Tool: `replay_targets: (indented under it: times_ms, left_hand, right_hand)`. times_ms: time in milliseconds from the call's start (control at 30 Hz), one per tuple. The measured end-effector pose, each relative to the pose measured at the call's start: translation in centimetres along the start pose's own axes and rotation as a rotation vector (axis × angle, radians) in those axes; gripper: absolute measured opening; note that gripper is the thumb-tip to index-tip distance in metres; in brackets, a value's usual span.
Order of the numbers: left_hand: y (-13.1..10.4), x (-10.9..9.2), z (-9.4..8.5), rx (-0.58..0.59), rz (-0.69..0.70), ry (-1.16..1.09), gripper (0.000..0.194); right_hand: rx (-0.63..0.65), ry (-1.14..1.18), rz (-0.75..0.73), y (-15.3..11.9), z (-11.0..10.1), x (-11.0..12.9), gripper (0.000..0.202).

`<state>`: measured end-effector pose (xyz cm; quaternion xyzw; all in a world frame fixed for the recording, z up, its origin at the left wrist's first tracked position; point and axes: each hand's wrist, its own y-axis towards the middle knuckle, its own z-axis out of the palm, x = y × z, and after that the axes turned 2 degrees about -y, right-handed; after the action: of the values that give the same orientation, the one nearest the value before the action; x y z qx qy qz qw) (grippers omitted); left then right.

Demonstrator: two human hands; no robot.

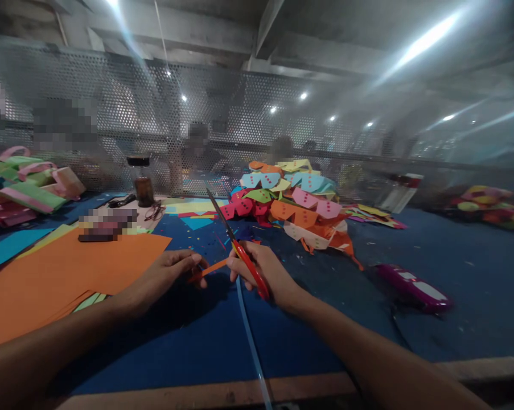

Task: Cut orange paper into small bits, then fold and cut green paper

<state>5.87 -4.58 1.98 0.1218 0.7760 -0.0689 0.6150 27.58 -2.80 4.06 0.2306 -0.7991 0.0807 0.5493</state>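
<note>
Near the middle of the table, a narrow orange paper strip (216, 266) stretches between my two hands. My left hand (177, 263) is closed on its left end, with the fingertips partly in shadow. In my right hand (267, 270) are red-handled scissors (251, 266), their dark blades pointing up and away to the left. The fingertips of that hand also pinch the strip's right end. Below the right hand, a thin light-blue band (249, 330) runs down to the table's front edge; whether the hand touches it I cannot tell.
Orange paper sheets (86, 262) lie at left. Beyond my hands is a heap of colourful cut-paper pieces (297, 208). A purple and white device (414, 289) lies at right. A dark-lidded jar (143, 185) stands before the perforated metal screen (222, 97), with blurred people behind it.
</note>
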Motion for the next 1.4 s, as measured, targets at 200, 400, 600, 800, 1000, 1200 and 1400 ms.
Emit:
replay_targets:
  times_ms: [200,400,600,800,1000,1200,1400]
  left_hand:
    - [0.2,0.3,0.3,0.073,-0.001,-0.065,0.031]
    - [0.6,1.7,0.7,0.137,-0.023,-0.145,0.031]
    - [0.6,1.8,0.6,0.124,-0.043,-0.143,0.031]
    - [0.7,1.2,-0.3,-0.001,-0.018,-0.238,0.025]
    - [0.7,0.9,-1.5,-0.086,-0.015,-0.378,0.021]
    - [0.5,0.1,-2.6,-0.186,0.031,-0.253,0.025]
    - [0.9,0.7,-3.2,-0.234,0.047,-0.332,0.021]
  right_hand:
    - [0.028,-0.055,0.026,-0.1,0.4,0.4,0.007]
    - [0.107,-0.124,-0.042,-0.2,0.8,-0.2,0.005]
    - [0.104,-0.246,-0.087,0.0,0.7,-1.0,0.005]
    - [-0.007,-0.526,-0.104,-0.3,0.0,-0.5,0.005]
    - [-0.072,-0.74,-0.118,-0.5,-0.5,-0.3,0.012]
    - [-0.068,-0.922,-0.128,-0.5,-0.5,0.0,0.018]
    - [-0.036,-0.984,-0.147,-0.6,-0.4,0.0,0.022]
